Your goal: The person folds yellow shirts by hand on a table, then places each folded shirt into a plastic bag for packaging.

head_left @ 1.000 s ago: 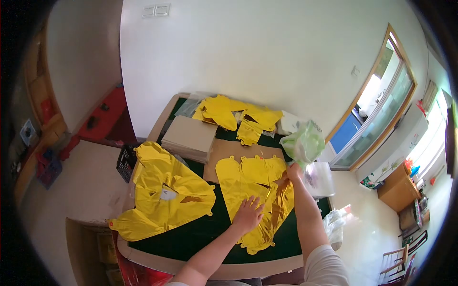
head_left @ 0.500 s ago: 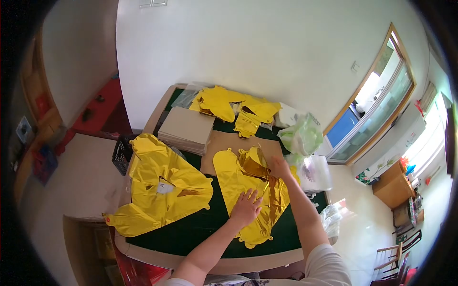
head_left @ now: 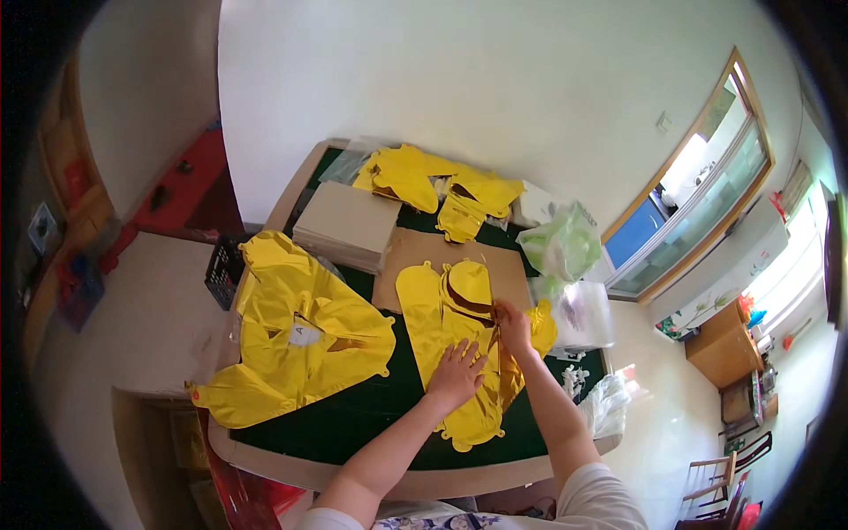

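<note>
A flat gold foil balloon (head_left: pixel 424 325) lies in front of me on the green tabletop, its upper end over a piece of cardboard (head_left: pixel 413 250). My left hand (head_left: pixel 456 374) rests on the balloon's middle with its fingers spread. Just above and to the right, my right hand (head_left: pixel 514 329) is closed in a pinch on the balloon's right part, where the foil is creased and folded. The fingertips there are partly hidden. To the left is a pile of gold foil balloons (head_left: pixel 256 371) bearing a white paper label (head_left: pixel 304 333) marked "A".
A stack of grey-brown cardboard sheets (head_left: pixel 346 221) stands behind. More gold foil (head_left: pixel 402 177) lies at the back edge. On the right are a pale green plastic bag (head_left: pixel 561 243), clear plastic packs (head_left: pixel 585 314) and small white pieces (head_left: pixel 574 380). A black basket (head_left: pixel 224 272) is at the left.
My right hand has come down towards me, and the balloon's upper right part now lies flatter, with a rounded end. My left hand has stayed on the balloon.
</note>
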Motion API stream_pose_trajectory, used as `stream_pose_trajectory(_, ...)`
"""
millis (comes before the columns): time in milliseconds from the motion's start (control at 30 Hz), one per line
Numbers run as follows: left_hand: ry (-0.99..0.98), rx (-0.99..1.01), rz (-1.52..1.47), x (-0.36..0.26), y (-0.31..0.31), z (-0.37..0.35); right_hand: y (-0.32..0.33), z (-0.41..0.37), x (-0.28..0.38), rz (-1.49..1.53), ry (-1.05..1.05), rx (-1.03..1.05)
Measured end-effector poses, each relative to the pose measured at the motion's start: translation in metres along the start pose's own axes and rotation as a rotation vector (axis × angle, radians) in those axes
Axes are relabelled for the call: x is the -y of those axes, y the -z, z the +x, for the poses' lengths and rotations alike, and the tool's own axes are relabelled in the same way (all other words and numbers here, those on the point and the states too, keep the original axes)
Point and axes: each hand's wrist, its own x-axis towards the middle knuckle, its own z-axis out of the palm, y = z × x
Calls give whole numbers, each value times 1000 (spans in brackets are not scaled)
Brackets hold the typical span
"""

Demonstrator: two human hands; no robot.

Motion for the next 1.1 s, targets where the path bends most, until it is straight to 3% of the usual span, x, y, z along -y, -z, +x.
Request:
stream_pose_trajectory(267, -5, -2, 11, 0, 2, -1, -2, 14, -3, -189, 136, 67)
stream_pose_trajectory(367, -8, -8, 20, 0, 3, -2, -17, 22, 3, -61, 183, -11)
stream_pose_trajectory(467, -12, -9, 26, -1, 5, -2, -35, 31, -4, -180, 323, -89)
stream_pose_trajectory(767, -13, -34, 46, 1, -2, -2, -42, 60, -9, -151, 248, 67)
stream_pose_trajectory(867, -8, -22, 28, 0, -1, 0, -52, 75, -23, -159, 266, 21)
stream_pose_trajectory(967, 0, -11, 33, 0, 5, -2, -26, 86, -4, -87, -46, 323)
stream_pose_trajectory(1100, -32, -72, 5, 2, -3, -1, -4, 55, -4, 8, 52, 252)
